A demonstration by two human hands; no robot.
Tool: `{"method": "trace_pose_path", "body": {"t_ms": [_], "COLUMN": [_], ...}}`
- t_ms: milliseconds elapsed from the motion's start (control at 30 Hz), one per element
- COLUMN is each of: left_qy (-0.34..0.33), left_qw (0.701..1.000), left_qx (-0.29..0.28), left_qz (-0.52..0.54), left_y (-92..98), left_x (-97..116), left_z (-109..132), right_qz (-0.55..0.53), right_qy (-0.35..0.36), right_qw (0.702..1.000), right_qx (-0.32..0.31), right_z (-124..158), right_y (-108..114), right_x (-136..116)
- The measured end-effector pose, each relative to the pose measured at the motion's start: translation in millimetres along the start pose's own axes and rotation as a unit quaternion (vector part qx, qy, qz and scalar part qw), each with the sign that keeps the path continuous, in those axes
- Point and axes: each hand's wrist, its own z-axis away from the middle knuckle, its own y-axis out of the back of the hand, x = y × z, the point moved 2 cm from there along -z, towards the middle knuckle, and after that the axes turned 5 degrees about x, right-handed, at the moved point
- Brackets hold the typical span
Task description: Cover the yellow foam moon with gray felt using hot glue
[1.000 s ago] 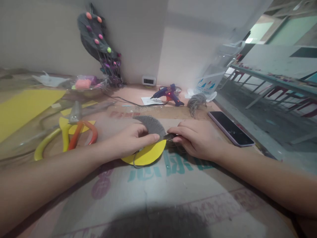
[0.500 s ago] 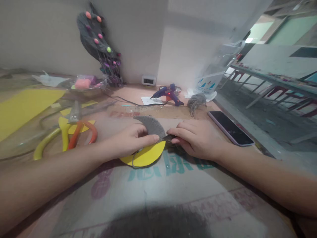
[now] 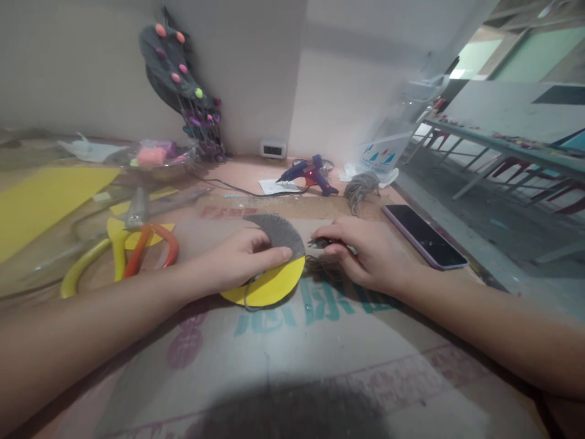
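Observation:
A yellow crescent-shaped card (image 3: pixel 276 285) has its upper part wrapped in grey yarn (image 3: pixel 282 233). My left hand (image 3: pixel 242 256) grips the crescent, with the thumb pressed on the wrapped part and the fingers out of sight behind it. A loose strand loops over the bare yellow lower part. Just right of the crescent, my right hand (image 3: pixel 361 250) pinches a small dark-grey bundle (image 3: pixel 320 242), which looks like wound yarn. More grey strands lie on the cardboard under that hand.
A glue gun (image 3: pixel 311 175) with a red light stands behind the hands, near a grey yarn skein (image 3: pixel 362 190). The phone (image 3: pixel 423 235) lies at right. Yellow-and-orange-handled scissors (image 3: pixel 137 235) and yellow sheet (image 3: pixel 50 201) are left. A decorated grey crescent (image 3: pixel 169 67) leans against the wall.
My right hand has drawn slightly away from the crescent's edge, and the grey bundle now shows apart from it. The left hand keeps its hold on the crescent.

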Motion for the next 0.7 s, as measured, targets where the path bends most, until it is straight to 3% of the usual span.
{"method": "trace_pose_path", "body": {"t_ms": [233,700], "left_qy": [-0.025,-0.045], "left_qw": [0.999,0.999], "left_qx": [-0.004,0.005], "left_qz": [0.031,-0.019], "left_y": [-1.0,0.2], "left_x": [1.4,3.7], "left_z": [-0.7,-0.3], "right_qz": [-0.002,0.004], "right_qy": [0.007,-0.002], "right_qw": [1.0,1.0], "right_qx": [-0.002,-0.003], "right_z": [0.2,1.9], "right_y": [0.4,-1.2], "right_x": [1.7,3.0]}}
